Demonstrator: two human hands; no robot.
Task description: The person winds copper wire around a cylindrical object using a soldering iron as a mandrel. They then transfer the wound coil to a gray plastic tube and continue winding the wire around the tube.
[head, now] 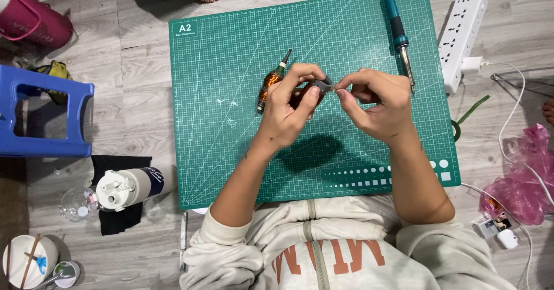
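cream hoodie sleeves (231,249) fill the bottom of the view, forearms reaching out over a green cutting mat (231,151) on the wooden floor. left hand (288,108) pinches a small grey part (323,85); right hand (375,102) grips its other end, fingertips meeting. just beyond lies a copper-coloured coil tool (271,81), and farther right a teal soldering iron (398,30) beside a white power strip (464,33).
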